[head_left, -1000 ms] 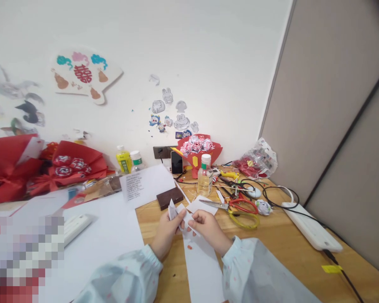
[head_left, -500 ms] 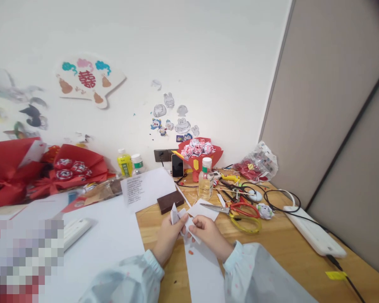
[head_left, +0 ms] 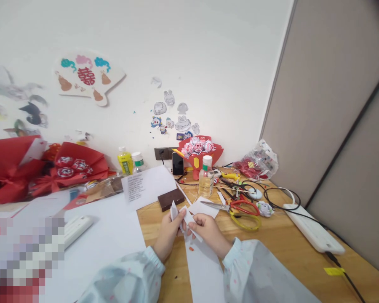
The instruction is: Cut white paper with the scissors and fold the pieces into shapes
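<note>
Both hands meet over the table and grip a small folded piece of white paper (head_left: 187, 215). My left hand (head_left: 169, 232) pinches its left part, where a pointed flap stands up above the thumb. The right-hand edge of the folded paper lies between the thumb and fingers of my right hand (head_left: 209, 231). Beneath them a long white paper strip (head_left: 205, 269) runs toward me, with a tiny orange scrap (head_left: 191, 248) on it. A dark brown block (head_left: 171, 199) sits just beyond my left hand. Scissors (head_left: 217, 205) with a red and a yellow handle loop lie beyond my right hand.
A bottle of pale liquid (head_left: 206, 179), a phone (head_left: 177, 163) and a red-wrapped bouquet (head_left: 198, 147) stand at the back. Cables, tools and a white power bank-like box (head_left: 316, 229) lie right. Large white paper (head_left: 107, 248) and red bouquets (head_left: 72, 168) occupy the left.
The fingers have shifted slightly on the folded paper, and its right part now opens out a little more. The whole view has tilted slightly.
</note>
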`<state>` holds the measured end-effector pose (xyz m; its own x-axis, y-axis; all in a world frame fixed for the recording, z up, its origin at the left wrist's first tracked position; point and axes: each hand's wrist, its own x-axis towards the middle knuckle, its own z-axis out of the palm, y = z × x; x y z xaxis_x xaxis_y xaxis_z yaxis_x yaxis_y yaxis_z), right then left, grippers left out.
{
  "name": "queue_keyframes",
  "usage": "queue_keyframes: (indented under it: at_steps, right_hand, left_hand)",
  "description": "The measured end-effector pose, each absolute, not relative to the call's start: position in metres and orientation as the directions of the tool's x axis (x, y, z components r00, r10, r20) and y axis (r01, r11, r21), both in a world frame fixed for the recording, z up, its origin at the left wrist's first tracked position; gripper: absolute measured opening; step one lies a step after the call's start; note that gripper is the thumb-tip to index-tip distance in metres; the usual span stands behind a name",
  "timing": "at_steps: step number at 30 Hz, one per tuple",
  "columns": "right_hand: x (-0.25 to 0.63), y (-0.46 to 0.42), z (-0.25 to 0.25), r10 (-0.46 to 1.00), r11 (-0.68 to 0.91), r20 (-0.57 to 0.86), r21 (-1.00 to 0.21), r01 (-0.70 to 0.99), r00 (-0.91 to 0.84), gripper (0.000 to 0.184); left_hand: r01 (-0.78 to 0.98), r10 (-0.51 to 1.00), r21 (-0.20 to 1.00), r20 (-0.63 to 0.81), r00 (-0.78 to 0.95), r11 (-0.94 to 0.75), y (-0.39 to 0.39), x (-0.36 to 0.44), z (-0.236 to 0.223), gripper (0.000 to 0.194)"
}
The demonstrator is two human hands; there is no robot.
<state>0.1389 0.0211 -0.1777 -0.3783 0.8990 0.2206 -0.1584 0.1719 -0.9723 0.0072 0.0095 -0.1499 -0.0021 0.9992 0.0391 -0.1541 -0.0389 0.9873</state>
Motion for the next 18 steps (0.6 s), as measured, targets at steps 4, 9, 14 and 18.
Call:
queue_keyframes:
  at_steps: [4, 9, 14, 18]
  right_hand:
    - [0.139, 0.021, -0.175, 0.891, 0.168, 0.217, -0.974, -0.155, -0.399, 0.033]
    - [0.140, 0.019, -0.168, 0.864, 0.153, 0.219, -0.972, -0.178, -0.454, 0.032]
    - [0.141, 0.018, -0.163, 0.847, 0.196, 0.258, -0.964, -0.179, -0.464, 0.034]
    - [0.141, 0.018, -0.164, 0.851, 0.187, 0.249, -0.967, -0.176, -0.463, 0.035]
  left_hand:
    - [-0.055, 0.995, 0.994, 0.094, -0.013, -0.095, 0.010, 0.005, -0.148, 0.045]
    - [-0.034, 0.994, 0.993, 0.109, -0.007, -0.109, 0.013, 0.004, -0.155, 0.044]
    - [-0.075, 0.997, 0.995, 0.067, 0.039, -0.064, 0.014, 0.006, -0.160, 0.043]
    - [-0.068, 0.997, 0.996, 0.055, 0.051, -0.051, 0.013, 0.006, -0.161, 0.046]
